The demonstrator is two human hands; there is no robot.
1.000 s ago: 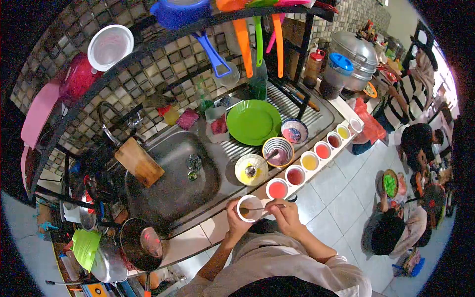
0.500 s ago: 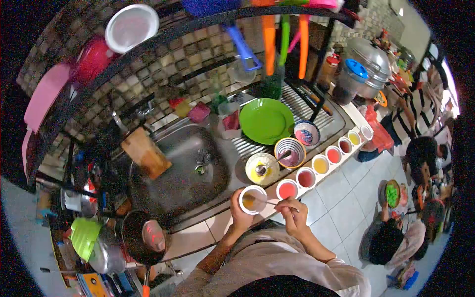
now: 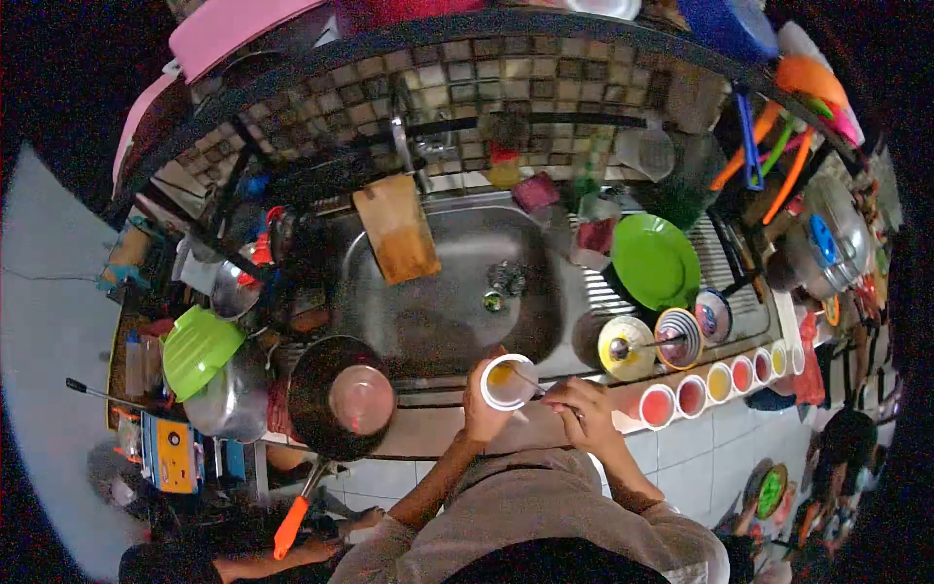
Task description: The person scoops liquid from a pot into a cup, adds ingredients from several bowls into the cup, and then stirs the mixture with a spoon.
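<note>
My left hand (image 3: 484, 417) is closed around a white cup (image 3: 518, 394) with a little yellow stuff inside, above the counter's front edge. A thin metal spoon (image 3: 528, 380) dips into that cup. Its handle is gripped by my right hand (image 3: 586, 417), just right of the cup. Further right, a row of white cups (image 3: 657, 407) with red, dark red and yellow contents lines the counter edge. Behind them are a bowl with yellow residue (image 3: 623, 365), a striped bowl (image 3: 679, 358) and a smaller patterned bowl (image 3: 715, 316), spoons resting in the first two.
Behind my hands lies a metal sink (image 3: 457, 321) with a wooden board (image 3: 399, 234) at its back left. A dark pan (image 3: 311, 409) with an orange handle stands left. A green plate (image 3: 657, 261) rests on the drainboard. Another person's hands and a bowl of green pieces (image 3: 772, 492) are lower right.
My view has turned left, so the sink and bowls appear further right. The held cup has moved left along the counter, away from the row. Both hands keep their holds.
</note>
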